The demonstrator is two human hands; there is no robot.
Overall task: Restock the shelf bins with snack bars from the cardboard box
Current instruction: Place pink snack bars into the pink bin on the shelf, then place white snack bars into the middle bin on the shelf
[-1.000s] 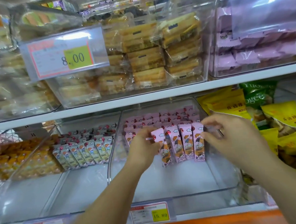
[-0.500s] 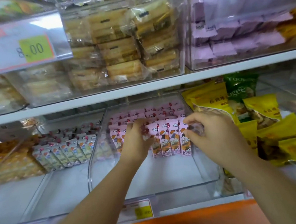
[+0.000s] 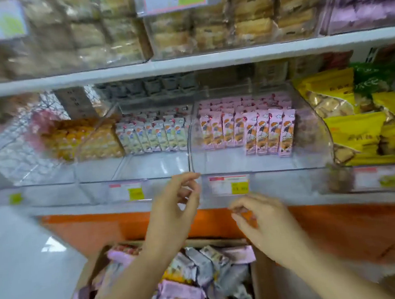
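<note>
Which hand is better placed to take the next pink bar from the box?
Probably the right hand. It is empty and hangs low, just above a pink bar at the back of the box. The left hand, also empty, has its fingers up by the bin front.

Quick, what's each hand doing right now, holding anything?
Left hand: open, fingers loosely curled, holding nothing.
Right hand: open, fingers loosely curled, holding nothing.

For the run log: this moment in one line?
left hand empty | right hand empty | pink bars upright in bin | cardboard box stocked
</note>
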